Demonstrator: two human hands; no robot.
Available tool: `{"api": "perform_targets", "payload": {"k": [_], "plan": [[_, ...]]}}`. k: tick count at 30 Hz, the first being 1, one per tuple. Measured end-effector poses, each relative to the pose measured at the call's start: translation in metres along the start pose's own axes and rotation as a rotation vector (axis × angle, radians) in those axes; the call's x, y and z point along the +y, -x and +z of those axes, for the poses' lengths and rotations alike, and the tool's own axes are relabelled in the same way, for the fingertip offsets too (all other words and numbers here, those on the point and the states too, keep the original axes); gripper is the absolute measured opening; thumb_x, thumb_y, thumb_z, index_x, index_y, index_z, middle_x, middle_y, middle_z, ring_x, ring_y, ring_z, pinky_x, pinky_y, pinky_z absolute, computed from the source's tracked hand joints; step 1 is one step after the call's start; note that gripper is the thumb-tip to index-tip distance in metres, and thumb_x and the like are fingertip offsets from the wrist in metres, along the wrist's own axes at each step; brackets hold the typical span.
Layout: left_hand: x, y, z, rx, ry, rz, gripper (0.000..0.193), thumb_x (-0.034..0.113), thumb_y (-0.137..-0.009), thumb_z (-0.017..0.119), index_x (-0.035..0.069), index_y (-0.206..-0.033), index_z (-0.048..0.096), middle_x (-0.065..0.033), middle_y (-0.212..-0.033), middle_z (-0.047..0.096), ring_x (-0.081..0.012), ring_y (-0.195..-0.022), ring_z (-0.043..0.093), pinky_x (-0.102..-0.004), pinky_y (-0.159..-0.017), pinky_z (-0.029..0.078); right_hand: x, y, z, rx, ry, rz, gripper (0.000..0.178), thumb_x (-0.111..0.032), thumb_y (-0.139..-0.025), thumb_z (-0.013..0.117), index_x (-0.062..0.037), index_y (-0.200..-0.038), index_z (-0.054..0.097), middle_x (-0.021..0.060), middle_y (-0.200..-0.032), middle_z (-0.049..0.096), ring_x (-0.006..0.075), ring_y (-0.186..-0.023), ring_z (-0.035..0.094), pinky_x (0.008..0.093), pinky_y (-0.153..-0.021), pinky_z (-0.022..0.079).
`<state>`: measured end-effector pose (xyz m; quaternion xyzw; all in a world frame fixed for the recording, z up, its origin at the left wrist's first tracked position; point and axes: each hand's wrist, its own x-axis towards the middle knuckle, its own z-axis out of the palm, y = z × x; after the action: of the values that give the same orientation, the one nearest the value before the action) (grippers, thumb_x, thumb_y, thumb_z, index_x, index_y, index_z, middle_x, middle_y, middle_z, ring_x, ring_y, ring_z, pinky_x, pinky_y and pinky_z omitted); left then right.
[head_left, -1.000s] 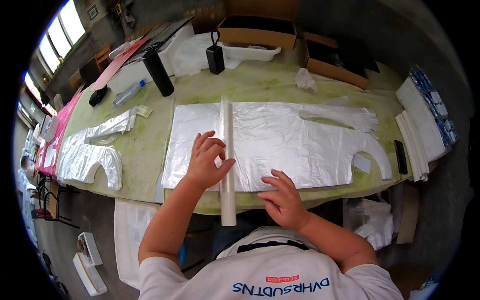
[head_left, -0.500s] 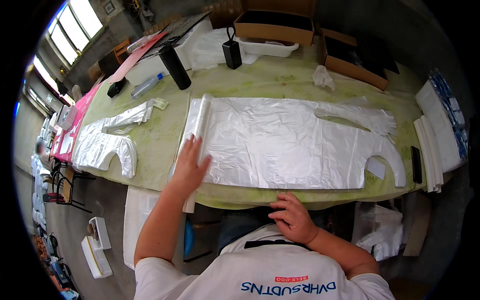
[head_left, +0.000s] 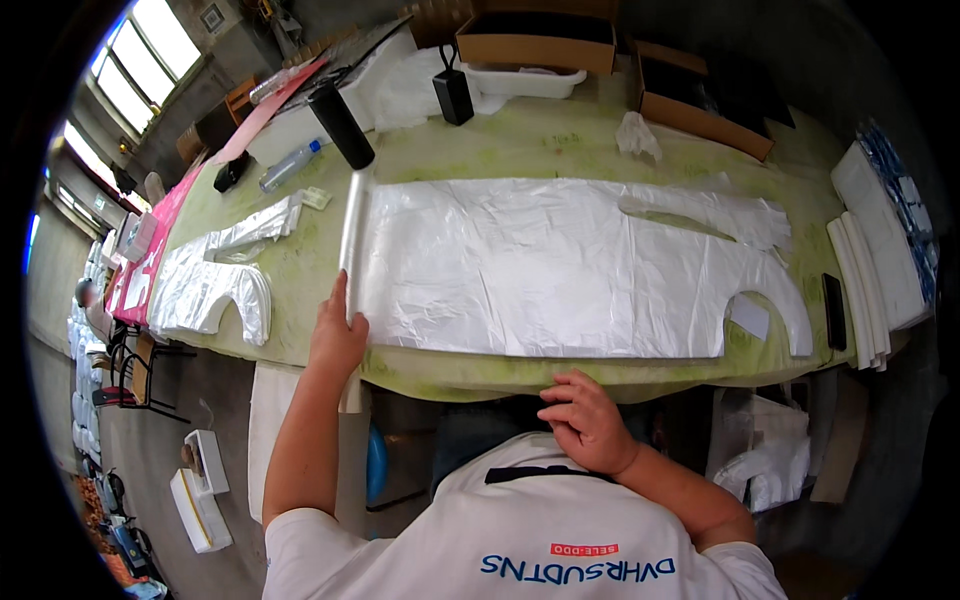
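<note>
A thin, whitish see-through plastic garment, like a disposable gown, lies flat across the table. Its right end has a long sleeve-like strip and a rounded cut-out. Along its left end runs a pale rod, whose near end sticks out past the table edge. My left hand rests on this rod, fingers stretched along it and thumb apart. Over the near table edge, close to my body, my right hand hovers with loosely bent fingers and holds nothing. Farther left lie similar plastic garments, folded or stacked.
A black cylinder stands just beyond the rod. Behind are a plastic bottle, a black box with a loop and cardboard boxes. At right lie a phone and white rolls. A paper piece shows through the cut-out.
My left hand and the rod have moved left, and the plastic's left part now lies flat. My right hand has stayed by the table edge. The view has shifted slightly.
</note>
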<state>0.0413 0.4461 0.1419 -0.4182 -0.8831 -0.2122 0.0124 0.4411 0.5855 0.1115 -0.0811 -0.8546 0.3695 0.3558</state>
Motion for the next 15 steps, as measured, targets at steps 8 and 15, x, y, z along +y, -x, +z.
{"api": "perform_targets", "payload": {"k": [8,15], "plan": [[0.146,0.075,0.003,-0.314,1.331,-0.467,0.09,0.001,-0.093,0.061,0.032,-0.163,0.015,-0.01,-0.121,0.058,-0.0145,-0.091,0.062,-0.0329,-0.073,0.06,-0.023,-0.006,0.006,-0.016,-0.406,0.468,0.027,-0.001,-0.091,0.069,-0.0038,-0.118,0.066,0.0118,-0.115,0.068,0.021,-0.101,0.067,0.0322,-0.088,0.054],[0.183,0.125,0.048,-0.342,1.647,-0.521,0.085,-0.004,-0.096,0.051,0.036,-0.162,0.016,-0.0073,-0.137,0.051,-0.0171,-0.106,0.059,-0.036,-0.089,0.058,-0.021,-0.013,0.023,-0.119,-0.951,0.717,0.068,-0.012,-0.102,0.063,-0.0121,-0.159,0.026,0.0111,-0.119,0.06,0.0137,-0.099,0.062,0.0279,-0.088,0.053]]}}
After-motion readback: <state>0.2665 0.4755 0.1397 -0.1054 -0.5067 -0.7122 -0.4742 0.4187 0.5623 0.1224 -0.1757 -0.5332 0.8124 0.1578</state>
